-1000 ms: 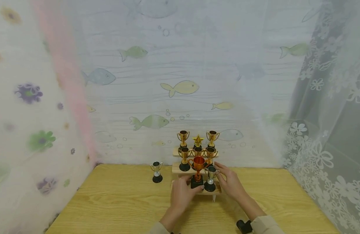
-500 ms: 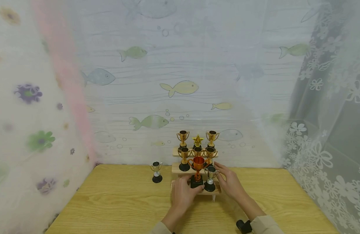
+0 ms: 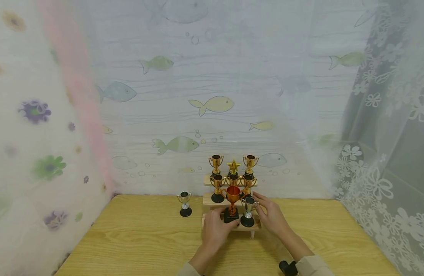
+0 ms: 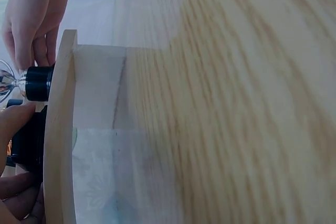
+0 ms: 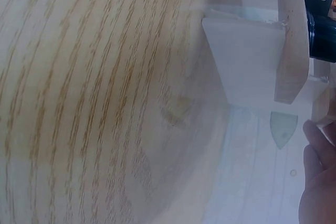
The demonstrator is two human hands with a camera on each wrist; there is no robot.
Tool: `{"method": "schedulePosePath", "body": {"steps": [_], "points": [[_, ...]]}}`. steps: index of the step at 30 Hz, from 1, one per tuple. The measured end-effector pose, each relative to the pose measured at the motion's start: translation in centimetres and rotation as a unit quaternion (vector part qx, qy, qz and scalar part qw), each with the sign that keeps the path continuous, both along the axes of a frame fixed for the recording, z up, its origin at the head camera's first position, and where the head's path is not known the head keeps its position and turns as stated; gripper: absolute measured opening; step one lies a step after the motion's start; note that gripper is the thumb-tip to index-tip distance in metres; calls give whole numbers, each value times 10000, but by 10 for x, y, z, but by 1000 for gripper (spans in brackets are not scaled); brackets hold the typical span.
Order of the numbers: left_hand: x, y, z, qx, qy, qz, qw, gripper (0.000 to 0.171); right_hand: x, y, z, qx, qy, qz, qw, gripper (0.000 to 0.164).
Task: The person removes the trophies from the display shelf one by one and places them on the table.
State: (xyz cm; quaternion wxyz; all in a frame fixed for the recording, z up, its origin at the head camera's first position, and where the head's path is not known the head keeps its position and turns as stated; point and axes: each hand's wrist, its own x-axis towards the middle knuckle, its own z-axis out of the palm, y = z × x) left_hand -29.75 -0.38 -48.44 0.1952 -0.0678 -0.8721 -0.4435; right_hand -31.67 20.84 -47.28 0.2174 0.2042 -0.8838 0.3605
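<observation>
**Orange trophy (image 3: 233, 194) held by its base at a stepped wooden stand (image 3: 207, 197)**

From my remote station I see the left hand (image 3: 216, 228) clamping thumb and fingers around the trophy's black base, at the lowest step. Just beside it, a silver trophy (image 3: 248, 219) stands upright. The right hand (image 3: 272, 216) is at the stand's right side, fingers loosely extended; I cannot tell whether they touch anything. Gold trophies (image 3: 217, 187) fill the upper steps. Another silver cup (image 3: 185, 206) stands apart, left, on the wood-grain surface (image 3: 146, 237).

Pale fish-print backdrop (image 3: 215, 80) behind a wood-grain table (image 3: 139, 234), white-flowered sheer curtain (image 3: 380, 184) at right.
</observation>
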Motion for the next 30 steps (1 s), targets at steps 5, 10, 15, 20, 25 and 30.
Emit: {"method": "schedulePosePath", "body": {"steps": [5, 10, 15, 20, 25, 30], "points": [[2, -2, 2, 181, -4, -138, 9997, 40, 1, 0, -1, 8, -65, -10, 10000, 39], [3, -5, 4, 263, 102, -320, 9991, 38, 1, 0, 0, 14, -87, -10, 10000, 39], [2, -8, 7, 287, 174, -426, 9985, 41, 1, 1, 0, 42, -1, -5, 10000, 38], [3, -10, 10, 272, 144, -437, 9986, 44, 0, 1, 0, 25, -4, -8, 10000, 38], [5, -13, 12, 285, 59, -428, 9987, 44, -1, 1, 0, 21, -12, 0, 10000, 38], [7, -16, 13, 275, 22, -446, 9986, 44, 0, 0, 0, 19, -39, -4, 10000, 38]]}}
